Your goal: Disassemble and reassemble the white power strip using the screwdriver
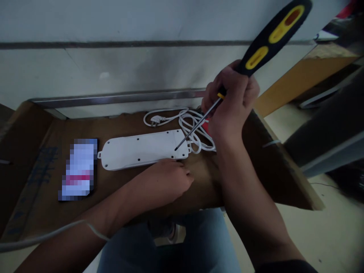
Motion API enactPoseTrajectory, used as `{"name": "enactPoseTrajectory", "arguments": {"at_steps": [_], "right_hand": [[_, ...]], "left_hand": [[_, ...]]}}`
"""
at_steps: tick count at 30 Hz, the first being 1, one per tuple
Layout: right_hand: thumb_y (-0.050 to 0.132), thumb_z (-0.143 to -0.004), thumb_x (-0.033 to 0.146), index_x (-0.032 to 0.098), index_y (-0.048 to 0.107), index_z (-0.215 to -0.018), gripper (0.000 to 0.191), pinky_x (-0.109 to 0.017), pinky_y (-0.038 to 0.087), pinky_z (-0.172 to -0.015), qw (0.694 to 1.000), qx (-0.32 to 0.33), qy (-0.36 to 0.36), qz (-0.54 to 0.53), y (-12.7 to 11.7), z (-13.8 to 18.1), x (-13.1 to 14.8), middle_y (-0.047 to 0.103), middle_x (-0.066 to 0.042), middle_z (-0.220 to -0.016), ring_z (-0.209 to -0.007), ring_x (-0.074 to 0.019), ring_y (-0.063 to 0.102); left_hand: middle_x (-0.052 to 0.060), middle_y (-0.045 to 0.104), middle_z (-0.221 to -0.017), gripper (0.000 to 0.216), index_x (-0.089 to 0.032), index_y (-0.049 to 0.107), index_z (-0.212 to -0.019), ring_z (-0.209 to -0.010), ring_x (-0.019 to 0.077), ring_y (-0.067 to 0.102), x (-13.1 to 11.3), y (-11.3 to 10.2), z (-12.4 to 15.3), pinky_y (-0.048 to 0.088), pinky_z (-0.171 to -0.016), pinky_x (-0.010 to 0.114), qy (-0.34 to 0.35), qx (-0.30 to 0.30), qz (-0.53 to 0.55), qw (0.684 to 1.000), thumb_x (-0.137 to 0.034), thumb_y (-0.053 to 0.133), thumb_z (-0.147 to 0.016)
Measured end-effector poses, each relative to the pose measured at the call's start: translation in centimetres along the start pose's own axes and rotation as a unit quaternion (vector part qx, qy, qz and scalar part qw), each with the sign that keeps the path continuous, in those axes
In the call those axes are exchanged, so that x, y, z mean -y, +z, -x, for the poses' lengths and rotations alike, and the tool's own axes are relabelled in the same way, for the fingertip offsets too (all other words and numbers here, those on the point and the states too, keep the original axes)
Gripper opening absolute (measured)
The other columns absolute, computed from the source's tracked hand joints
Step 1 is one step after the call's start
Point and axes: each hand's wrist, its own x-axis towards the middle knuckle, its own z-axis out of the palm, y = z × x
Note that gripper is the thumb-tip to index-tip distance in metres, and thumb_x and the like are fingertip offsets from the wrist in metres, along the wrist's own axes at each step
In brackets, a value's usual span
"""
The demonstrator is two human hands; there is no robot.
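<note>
Your right hand (231,100) has a firm grip on the screwdriver (274,40), fingers wrapped around the lower part of its black and yellow handle. The handle leans up and away to the right, while the thin metal shaft slants down to the left, its tip over the right end of the power strip (153,147), close to one of the small dark holes near the front edge (whether the tip touches the plastic, you cannot tell from this view).

The white power strip lies flat inside the cardboard box (113,127), its holed face up. Your left hand (170,178) rests at the near edge of the strip, toward its right end, with the fingers curled under; most of them are hidden, so you cannot tell how closed that grip is or whether it has hold of anything.

A white cord (189,117) lies in loose loops behind and beside the strip's right end, with its plug (156,120) behind the strip. Something red (206,127) shows between the cord and your right wrist. At the left, a phone (79,168) lies face up, just beside the strip's left end.
</note>
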Motion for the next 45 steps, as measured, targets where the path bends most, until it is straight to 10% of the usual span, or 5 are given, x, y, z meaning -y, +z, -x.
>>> {"name": "enactPoseTrajectory", "arguments": {"at_steps": [15, 24, 29, 35, 45], "right_hand": [[0.062, -0.095, 0.043, 0.022, 0.048, -0.081, 0.029, -0.028, 0.037, -0.063, 0.993, 0.105, 0.044, -0.015, 1.2, 2.3, 2.7, 0.038, 0.005, -0.062, -0.058, -0.0095, 0.037], [0.067, -0.094, 0.037, 0.025, 0.061, -0.087, 0.015, -0.029, 0.044, -0.065, 0.949, 0.314, 0.013, 0.022, -0.2, 1.3, 6.0, 0.059, 0.003, -0.077, -0.067, -0.0114, 0.050], [0.068, -0.089, 0.031, 0.025, 0.060, -0.088, 0.010, -0.032, 0.045, -0.070, 0.914, 0.404, 0.008, 0.044, -1.0, 0.5, 7.4, 0.056, 0.000, -0.083, -0.073, -0.0132, 0.048], [0.077, -0.083, 0.025, 0.024, 0.061, -0.094, 0.019, -0.028, 0.048, -0.065, 0.890, 0.455, 0.025, -0.020, -1.2, 0.6, 6.9, 0.059, 0.003, -0.084, -0.070, -0.0094, 0.053], [0.086, -0.073, 0.013, 0.030, 0.072, -0.097, 0.033, -0.027, 0.046, -0.070, 0.923, 0.372, 0.024, -0.097, -0.6, 1.0, 6.9, 0.062, 0.005, -0.088, -0.079, -0.0093, 0.055]], "left_hand": [[0.006, 0.075, -0.088, 0.006, -0.015, 0.070, -0.092, -0.084, 0.0258, 0.074, -0.3, -0.3, 0.0, 0.052, -0.068, 0.038, -0.054, 0.048, 0.004, 0.997, -0.010, 0.069, -0.091], [-0.002, 0.069, -0.074, 0.011, -0.020, 0.069, -0.078, -0.063, 0.0145, 0.061, 1.8, -4.2, 1.9, 0.037, -0.059, 0.029, -0.160, 0.048, 0.185, 0.969, -0.017, 0.069, -0.089], [0.000, 0.075, -0.076, 0.015, -0.020, 0.079, -0.092, -0.063, 0.0150, 0.064, 4.6, -5.7, 3.1, 0.043, -0.061, 0.027, -0.225, -0.038, 0.196, 0.954, -0.031, 0.070, -0.093], [0.003, 0.082, -0.096, 0.017, -0.018, 0.080, -0.102, -0.082, 0.0149, 0.072, 6.2, -4.6, 2.8, 0.056, -0.074, 0.025, -0.088, -0.213, 0.303, 0.925, -0.030, 0.071, -0.095], [-0.001, 0.080, -0.082, 0.012, -0.019, 0.081, -0.087, -0.076, 0.0147, 0.073, 6.1, -4.3, 2.5, 0.055, -0.074, 0.024, -0.115, -0.233, 0.372, 0.891, -0.031, 0.085, -0.087]]}}
